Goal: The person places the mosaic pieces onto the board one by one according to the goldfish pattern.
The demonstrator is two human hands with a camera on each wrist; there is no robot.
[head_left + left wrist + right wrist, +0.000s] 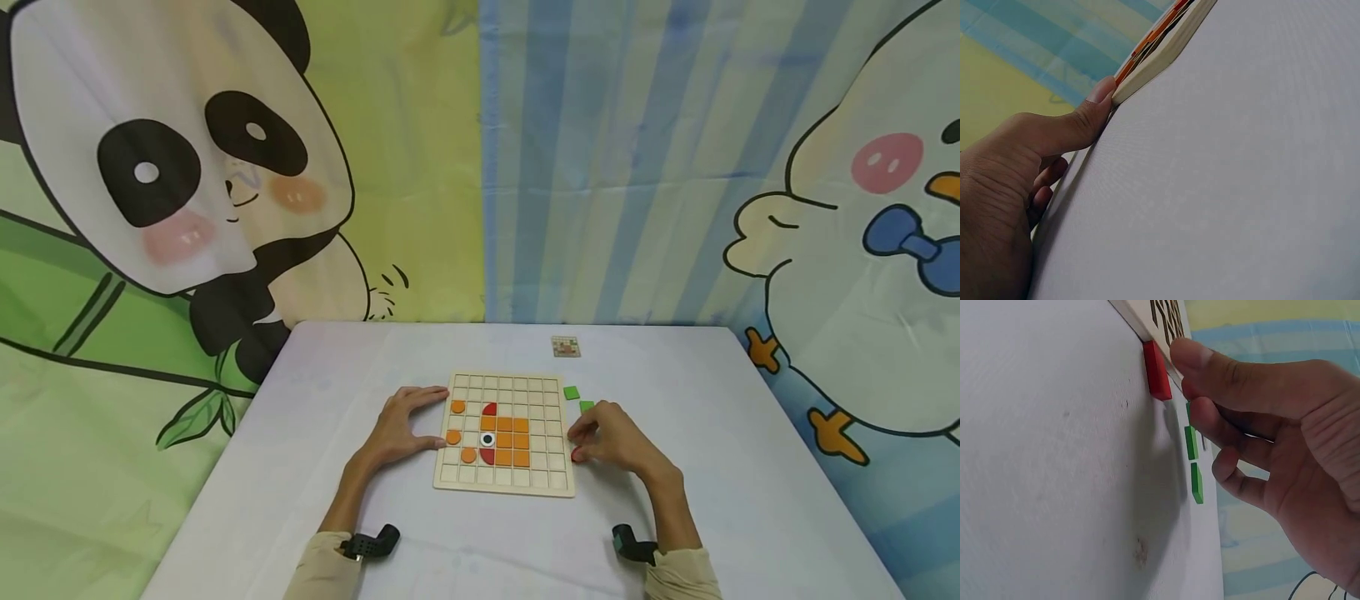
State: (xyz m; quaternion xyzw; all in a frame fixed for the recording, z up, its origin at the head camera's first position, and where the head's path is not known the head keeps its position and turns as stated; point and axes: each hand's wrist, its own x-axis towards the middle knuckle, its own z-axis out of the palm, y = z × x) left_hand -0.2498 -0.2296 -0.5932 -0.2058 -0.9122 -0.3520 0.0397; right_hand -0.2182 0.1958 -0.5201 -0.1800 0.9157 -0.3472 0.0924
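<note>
A square wooden grid board point(551, 479) lies on the table, with orange square tiles point(513, 442), orange discs point(457, 407), two red quarter-round tiles point(490, 409) and an eye tile point(488, 439) on it. My left hand point(397, 425) rests at the board's left edge, thumb and fingers spread; the thumb point(1088, 119) touches the rim. Beyond the right edge, my right hand point(618, 437) hovers with bent fingers beside a red piece point(1157, 372). That piece lies against the board's side, and a gap shows between it and the fingertips in the right wrist view.
Green square tiles point(572, 392) lie right of the board, near my right hand. A small patterned card point(566, 347) is at the back of the white table point(360, 350). Printed cloth point(420, 167) hangs behind the table.
</note>
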